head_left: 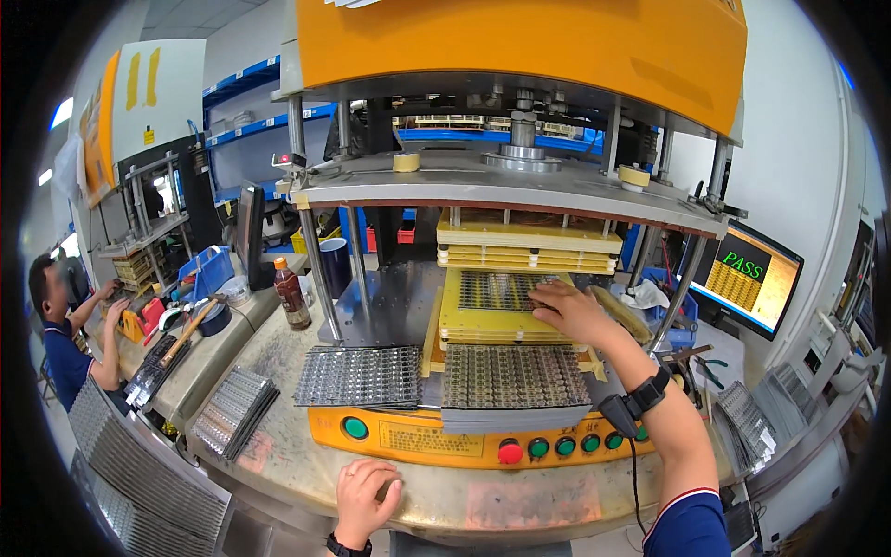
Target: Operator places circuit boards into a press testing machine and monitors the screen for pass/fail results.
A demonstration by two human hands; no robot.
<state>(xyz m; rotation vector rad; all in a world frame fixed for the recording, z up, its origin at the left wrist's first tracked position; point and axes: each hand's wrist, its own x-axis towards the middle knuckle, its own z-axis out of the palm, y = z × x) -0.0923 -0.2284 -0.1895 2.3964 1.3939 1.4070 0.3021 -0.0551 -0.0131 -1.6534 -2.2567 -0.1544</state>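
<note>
My right hand (568, 314) reaches to the yellow test fixture (450, 320), fingers bent over the right edge of a thin circuit board panel (497, 291) lying on it. The fingertips' underside is hidden. My left hand (365, 497) rests by the near bench edge, fingers loosely curled with nothing visible in them. In front of the fixture is a stack of similar panels (510, 376), with another panel stack (357, 376) to its left. Above the fixture hangs the press's upper yellow plate block (529, 243).
Metal posts (316, 269) flank the fixture. Along the front run a red button (510, 451) and several green ones. A bottle (292, 295) stands left, a monitor (750, 278) right. More panels (235, 411) lie on the left bench. Another person (70, 325) works at far left.
</note>
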